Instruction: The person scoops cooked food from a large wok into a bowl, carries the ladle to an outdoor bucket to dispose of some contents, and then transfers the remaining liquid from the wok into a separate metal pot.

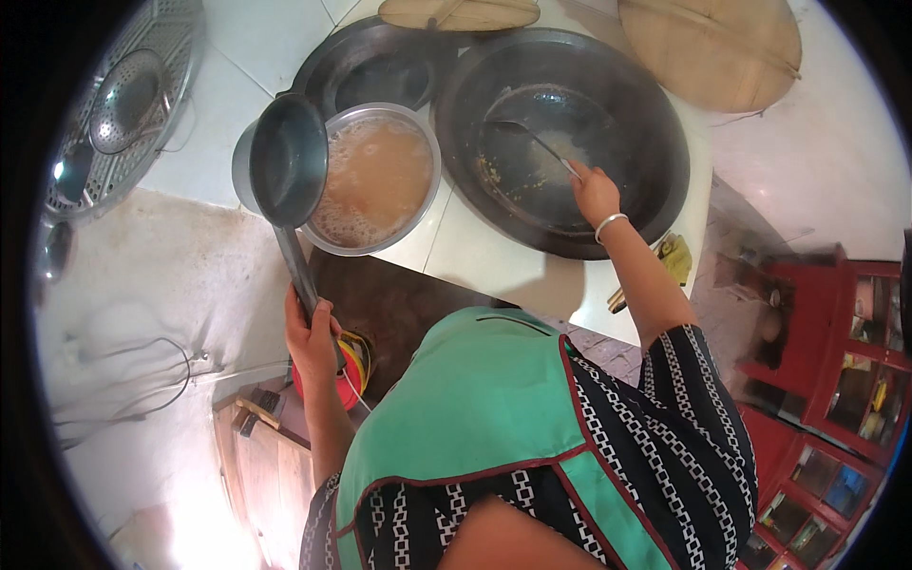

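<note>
My left hand (312, 328) is closed around the long handle of a big dark ladle (288, 157). The ladle's round bowl is raised beside a metal basin (433, 195) of cloudy brownish liquid and overlaps its left edge. Partly hidden behind the ladle is another metal vessel (243, 171). With my right hand (597, 198) I grip the handle of a spatula (511, 126), its dark head low inside a large black wok (655, 161). Some wet, pale food and yellow bits lie in the wok, with haze over it.
A smaller wok (323, 66) sits behind the basin. Round wooden lids (712, 47) stand at the back. A perforated metal tray (176, 104) and skimmer (128, 100) hang at left. A yellow-green cloth (675, 258) lies on the stove's right edge; a red cabinet (817, 332) stands beyond.
</note>
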{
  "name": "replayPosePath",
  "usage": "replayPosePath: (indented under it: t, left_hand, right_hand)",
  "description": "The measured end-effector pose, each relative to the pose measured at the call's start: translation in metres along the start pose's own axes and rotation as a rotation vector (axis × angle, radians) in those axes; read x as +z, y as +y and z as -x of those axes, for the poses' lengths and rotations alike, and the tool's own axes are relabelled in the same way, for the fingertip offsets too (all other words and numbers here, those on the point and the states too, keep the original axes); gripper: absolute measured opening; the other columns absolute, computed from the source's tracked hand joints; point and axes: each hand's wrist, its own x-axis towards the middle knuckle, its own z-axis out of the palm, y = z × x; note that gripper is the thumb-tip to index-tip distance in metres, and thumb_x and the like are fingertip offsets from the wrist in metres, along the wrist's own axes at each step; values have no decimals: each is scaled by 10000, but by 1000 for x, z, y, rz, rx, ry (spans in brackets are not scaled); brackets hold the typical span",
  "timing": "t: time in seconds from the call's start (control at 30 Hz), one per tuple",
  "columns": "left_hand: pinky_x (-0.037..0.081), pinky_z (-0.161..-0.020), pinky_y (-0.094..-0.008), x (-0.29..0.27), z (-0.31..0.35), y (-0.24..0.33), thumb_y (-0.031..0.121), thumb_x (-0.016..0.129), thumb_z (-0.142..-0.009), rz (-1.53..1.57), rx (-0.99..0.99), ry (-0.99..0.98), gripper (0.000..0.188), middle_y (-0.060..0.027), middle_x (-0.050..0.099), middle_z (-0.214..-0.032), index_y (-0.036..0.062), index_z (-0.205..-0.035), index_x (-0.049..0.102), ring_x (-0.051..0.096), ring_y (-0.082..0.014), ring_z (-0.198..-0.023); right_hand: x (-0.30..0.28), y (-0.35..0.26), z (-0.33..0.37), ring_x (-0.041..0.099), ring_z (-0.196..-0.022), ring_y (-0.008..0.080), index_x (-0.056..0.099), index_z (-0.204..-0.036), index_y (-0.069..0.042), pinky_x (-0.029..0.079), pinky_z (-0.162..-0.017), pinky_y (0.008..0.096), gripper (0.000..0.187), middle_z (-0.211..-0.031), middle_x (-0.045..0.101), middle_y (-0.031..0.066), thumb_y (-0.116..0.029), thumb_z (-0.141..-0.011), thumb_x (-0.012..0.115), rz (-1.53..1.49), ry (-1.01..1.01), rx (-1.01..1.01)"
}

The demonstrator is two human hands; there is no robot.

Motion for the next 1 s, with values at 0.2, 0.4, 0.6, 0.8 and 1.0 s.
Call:
replayPosePath:
  t: [0.2,0.4,0.6,0.8,1.0]
  left_hand:
    - [389,-492,-193,112,-46,13,7,485,-847,-1,13,26,457,-39,518,-809,-23,-1290,375,465,-67,-563]
    - [388,-504,-190,185,-101,17,10,492,-859,-28,4,61,445,-36,521,-813,-33,-1285,373,458,-64,-565]
    - [373,-495,-184,248,-140,15,25,464,-868,-107,3,93,381,-32,502,-806,-26,-1241,404,448,-60,-565]
    - [367,-502,-185,325,-161,21,29,459,-868,-125,-53,116,391,-40,505,-832,-20,-1251,399,452,-59,-575]
    - [349,-454,-170,371,-183,29,27,485,-865,-100,-12,93,414,-18,514,-790,-3,-1268,396,448,-35,-555]
  right_hand:
    - [13,92,-78,590,-756,311,596,-1114,-212,487,-663,406,261,-833,559,128,-195,-870,504,-18,-142,-172]
    - [-15,179,-173,568,-773,262,625,-1050,-180,475,-679,372,266,-787,521,88,-122,-798,564,225,-265,-494]
    - [26,199,-231,570,-802,274,595,-1092,-138,475,-706,377,294,-844,537,87,-116,-800,573,-18,-212,-428]
    - [40,273,-281,577,-824,277,570,-1129,-145,480,-720,376,323,-879,548,72,-111,-808,561,121,-316,-438]
    - [23,291,-306,574,-836,272,568,-1134,-148,474,-744,369,336,-882,549,70,-114,-800,567,20,-354,-488]
